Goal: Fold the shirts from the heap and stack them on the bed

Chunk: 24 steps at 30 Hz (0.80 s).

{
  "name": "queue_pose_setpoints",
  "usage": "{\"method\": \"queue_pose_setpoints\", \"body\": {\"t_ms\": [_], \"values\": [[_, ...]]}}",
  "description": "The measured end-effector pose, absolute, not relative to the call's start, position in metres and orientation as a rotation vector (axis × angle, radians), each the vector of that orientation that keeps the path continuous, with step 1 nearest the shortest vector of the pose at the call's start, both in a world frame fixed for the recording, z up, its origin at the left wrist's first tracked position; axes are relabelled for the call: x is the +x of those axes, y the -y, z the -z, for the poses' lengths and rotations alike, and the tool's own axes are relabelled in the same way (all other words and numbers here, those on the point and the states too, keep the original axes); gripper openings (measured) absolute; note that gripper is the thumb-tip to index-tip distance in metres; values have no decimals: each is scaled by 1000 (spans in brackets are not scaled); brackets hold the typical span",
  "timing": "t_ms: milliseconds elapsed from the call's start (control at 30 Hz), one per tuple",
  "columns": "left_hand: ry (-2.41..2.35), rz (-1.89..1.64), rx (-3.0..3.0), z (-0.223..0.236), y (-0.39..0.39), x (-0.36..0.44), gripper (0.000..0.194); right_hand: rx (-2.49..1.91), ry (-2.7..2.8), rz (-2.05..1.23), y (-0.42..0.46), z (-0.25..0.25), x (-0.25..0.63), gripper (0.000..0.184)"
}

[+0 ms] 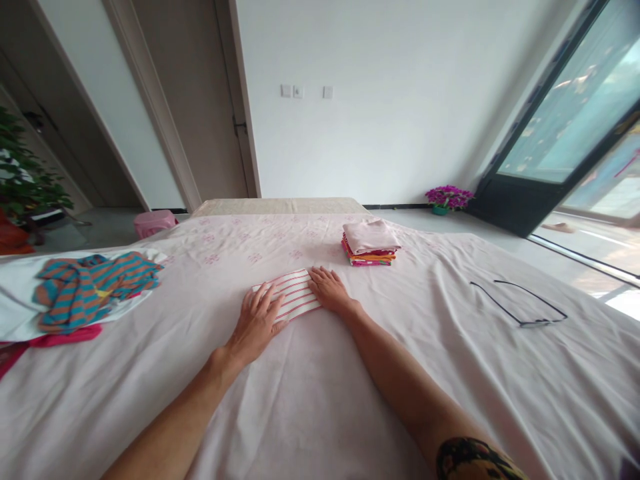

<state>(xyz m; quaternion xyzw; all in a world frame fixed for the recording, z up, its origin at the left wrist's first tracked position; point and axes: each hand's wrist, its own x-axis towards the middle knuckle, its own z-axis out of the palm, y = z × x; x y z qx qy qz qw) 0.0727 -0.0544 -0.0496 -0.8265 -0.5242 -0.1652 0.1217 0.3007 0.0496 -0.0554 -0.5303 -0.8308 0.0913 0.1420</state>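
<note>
A white cloth with red stripes (295, 297), folded into a flat rectangle, lies on the pale pink sheet (310, 400) in front of me. On its left end rests my left hand (259, 319), palm down with the fingers spread. Flat across the right end lies my right hand (329, 289), its fingers stretched out and a little apart. Both hands touch the cloth from above without gripping it. Just beyond my right hand is a stack of folded cloths (370, 241), pale pink on top with red, orange and patterned layers below.
At the left lies a loose pile of clothes with an orange-and-teal striped garment (95, 287) on top. Eyeglasses (525, 310) rest on the sheet at right. Beyond the sheet are a pink stool (155, 223), purple flowers (449, 197) and a glass door (545, 133).
</note>
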Motion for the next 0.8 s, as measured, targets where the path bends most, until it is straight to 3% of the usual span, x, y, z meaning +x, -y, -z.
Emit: {"method": "queue_pose_setpoints", "body": {"t_ms": [333, 433, 600, 800], "values": [[1528, 388, -2469, 24, 69, 93, 35, -1449, 2331, -390, -59, 59, 310, 44], [1572, 366, -2427, 27, 69, 93, 31, -1429, 2084, -635, -51, 52, 311, 41], [1663, 459, -2398, 36, 64, 88, 36, -1313, 1184, -1187, 2, 38, 308, 39], [1716, 617, -2376, 42, 60, 86, 36, -1236, 479, -1672, 65, 19, 311, 22]]}}
